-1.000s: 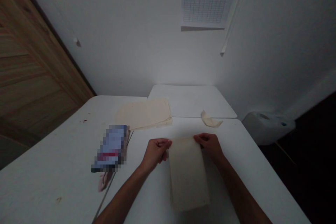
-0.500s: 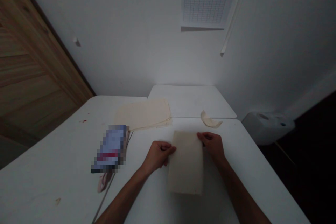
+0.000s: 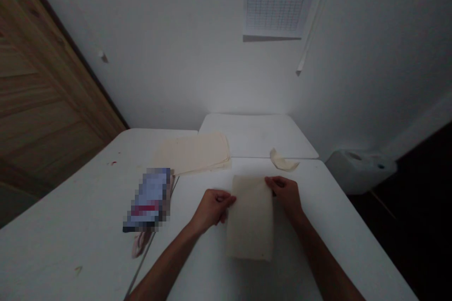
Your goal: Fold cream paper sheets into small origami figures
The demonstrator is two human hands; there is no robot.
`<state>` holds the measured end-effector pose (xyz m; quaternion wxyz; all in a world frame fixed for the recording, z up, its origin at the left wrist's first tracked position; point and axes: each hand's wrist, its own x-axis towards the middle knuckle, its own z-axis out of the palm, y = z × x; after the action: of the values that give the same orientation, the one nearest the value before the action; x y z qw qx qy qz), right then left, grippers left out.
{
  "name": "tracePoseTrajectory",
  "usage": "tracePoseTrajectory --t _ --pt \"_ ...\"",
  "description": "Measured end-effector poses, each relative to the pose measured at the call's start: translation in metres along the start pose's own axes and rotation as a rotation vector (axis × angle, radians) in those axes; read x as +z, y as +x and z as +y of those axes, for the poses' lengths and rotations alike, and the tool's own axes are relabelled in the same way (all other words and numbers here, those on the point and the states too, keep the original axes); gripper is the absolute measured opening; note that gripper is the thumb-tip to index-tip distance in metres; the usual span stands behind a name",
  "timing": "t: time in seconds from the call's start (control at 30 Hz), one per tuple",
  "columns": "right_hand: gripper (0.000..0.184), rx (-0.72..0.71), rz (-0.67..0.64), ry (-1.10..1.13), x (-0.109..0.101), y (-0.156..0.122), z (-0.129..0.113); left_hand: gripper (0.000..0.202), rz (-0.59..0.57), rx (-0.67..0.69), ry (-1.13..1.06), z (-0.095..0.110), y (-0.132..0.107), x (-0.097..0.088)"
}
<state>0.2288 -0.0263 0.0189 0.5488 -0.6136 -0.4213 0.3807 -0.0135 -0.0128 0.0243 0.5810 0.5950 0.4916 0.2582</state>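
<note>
My two forearms come up from the bottom edge of the view, bare all the way; no sleeve reaches into sight on either one. My left hand [image 3: 211,207] and my right hand [image 3: 286,194] are both bare too, with no glove. I can make out no ring, watch or band on wrists or fingers, though the light is dim and the small details are soft and hard to read.

The folded cloth [image 3: 250,218] lies on the near table [image 3: 335,225], between the left hand [image 3: 211,209] and right hand [image 3: 286,194]. A cloth stack [image 3: 194,153] lies far left; a scrap [image 3: 282,161] far right.
</note>
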Motion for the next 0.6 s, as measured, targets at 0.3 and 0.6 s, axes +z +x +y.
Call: tracePoseTrajectory --t 0.3,0.6 --pt "0.041 0.125 -0.118 0.207 0.0012 -0.0019 -0.005 0.039 0.014 0.014 -0.138 -0.0062 0.0039 -0.0014" --pt "0.045 0.037 -0.043 0.043 -0.001 -0.0003 -0.0016 0.039 0.018 0.002 -0.13 -0.005 0.0024 -0.0003"
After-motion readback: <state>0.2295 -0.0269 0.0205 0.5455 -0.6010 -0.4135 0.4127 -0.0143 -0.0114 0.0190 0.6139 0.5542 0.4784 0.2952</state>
